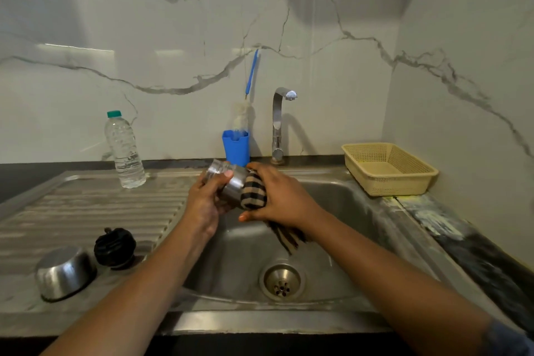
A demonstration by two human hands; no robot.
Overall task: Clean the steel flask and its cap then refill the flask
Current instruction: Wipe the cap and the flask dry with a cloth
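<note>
A steel cap (pixel 65 272) sits mouth-down on the drainboard (pixel 115 205), at 8 o'clock from the flask (pixel 231 183). A black stopper (pixel 115 247) is just beside the cap, at its 2 o'clock. A water bottle (pixel 124 150) with a green lid stands upright at the drainboard's far edge, at 9 o'clock from the flask.

The left hand (pixel 206 199) grips the flask near its neck, fingers curled round it and thumb on top. The flask is held tilted above the sink (pixel 346 205), neck toward 10 o'clock. At its 12 o'clock a blue cup (pixel 236 146) stands by the wall with a brush (pixel 244 115) upright in it.

A striped cloth (pixel 253 193) wraps the flask's lower end. The right hand (pixel 281 196) is closed over the cloth with its fingers curled, and the cloth's tail hangs toward 5 o'clock.

The tap (pixel 278 124) stands at 1 o'clock from the flask and the drain (pixel 282 282) lies at 5 o'clock. A basket (pixel 398 185) rests at 3 o'clock, on the sink's far right corner.
</note>
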